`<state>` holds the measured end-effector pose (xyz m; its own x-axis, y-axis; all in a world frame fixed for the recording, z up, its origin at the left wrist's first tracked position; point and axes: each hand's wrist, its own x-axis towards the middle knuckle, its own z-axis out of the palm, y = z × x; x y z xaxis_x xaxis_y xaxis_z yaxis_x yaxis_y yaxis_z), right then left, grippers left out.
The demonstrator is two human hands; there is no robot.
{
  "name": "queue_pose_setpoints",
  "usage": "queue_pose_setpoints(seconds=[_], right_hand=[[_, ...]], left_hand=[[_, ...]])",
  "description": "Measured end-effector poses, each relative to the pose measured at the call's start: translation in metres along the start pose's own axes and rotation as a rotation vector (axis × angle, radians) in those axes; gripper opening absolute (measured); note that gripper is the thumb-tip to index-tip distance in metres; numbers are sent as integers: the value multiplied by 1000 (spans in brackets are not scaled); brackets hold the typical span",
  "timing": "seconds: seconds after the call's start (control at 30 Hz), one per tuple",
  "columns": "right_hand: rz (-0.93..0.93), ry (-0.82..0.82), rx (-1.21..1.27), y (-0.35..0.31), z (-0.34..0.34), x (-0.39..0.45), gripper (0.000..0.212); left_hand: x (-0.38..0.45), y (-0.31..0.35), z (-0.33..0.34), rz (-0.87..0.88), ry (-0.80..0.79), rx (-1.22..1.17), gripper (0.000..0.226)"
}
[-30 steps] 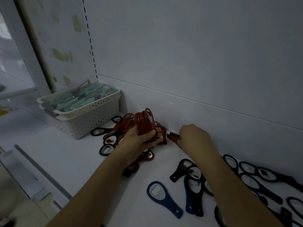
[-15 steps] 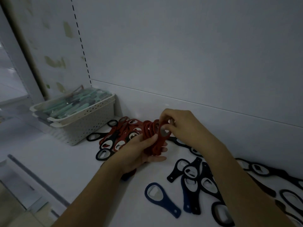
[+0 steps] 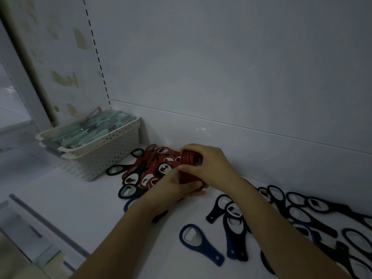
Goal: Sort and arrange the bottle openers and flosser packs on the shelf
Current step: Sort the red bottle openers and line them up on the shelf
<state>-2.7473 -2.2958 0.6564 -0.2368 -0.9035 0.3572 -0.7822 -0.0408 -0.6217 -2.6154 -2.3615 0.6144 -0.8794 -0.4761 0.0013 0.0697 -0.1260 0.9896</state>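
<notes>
Flosser packs (image 3: 94,127), teal and blurred, heaped in white perforated basket (image 3: 104,152) at far left of shelf (image 3: 66,200). Right of basket: loose pile of red openers (image 3: 153,170) flat on shelf, a few black ones mixed in at its edges. Right again of basket, at pile's near edge: stack of red openers (image 3: 189,164) held on edge between both hands. Left hand (image 3: 173,190) curled under stack, thumb up against its left face. Right hand (image 3: 209,166) clenched over stack's top and right side, fingers wrapped round it; lower part of stack hidden behind both hands. Farthest right from basket: black and blue openers (image 3: 302,216) scattered flat, partly covered by right forearm, several cut off at frame edge; exact count hard to make out in dim light.
</notes>
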Motion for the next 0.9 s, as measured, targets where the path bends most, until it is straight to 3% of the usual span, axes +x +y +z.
queue_pose_setpoints(seconds=[0.17,0.33,0.5,0.67,0.8,0.9], right_hand=[[-18,-39,86,1,-3,1,44],[-29,1,213,-3,-14,1,19],[66,39,390,7,-39,-26,20],[251,175,263,43,-102,-116,54],[449,410,21,76,-168,-232,31],[571,556,-110,89,-205,-314,35]], left_hand=[[0,0,2,-2,-18,16,25],[-4,10,6,-45,-49,-31,33],[-4,23,33,-134,-135,-4,36],[15,17,96,-202,-229,244,13],[33,1,179,-260,-321,336,10],[43,-13,245,-244,-336,402,9]])
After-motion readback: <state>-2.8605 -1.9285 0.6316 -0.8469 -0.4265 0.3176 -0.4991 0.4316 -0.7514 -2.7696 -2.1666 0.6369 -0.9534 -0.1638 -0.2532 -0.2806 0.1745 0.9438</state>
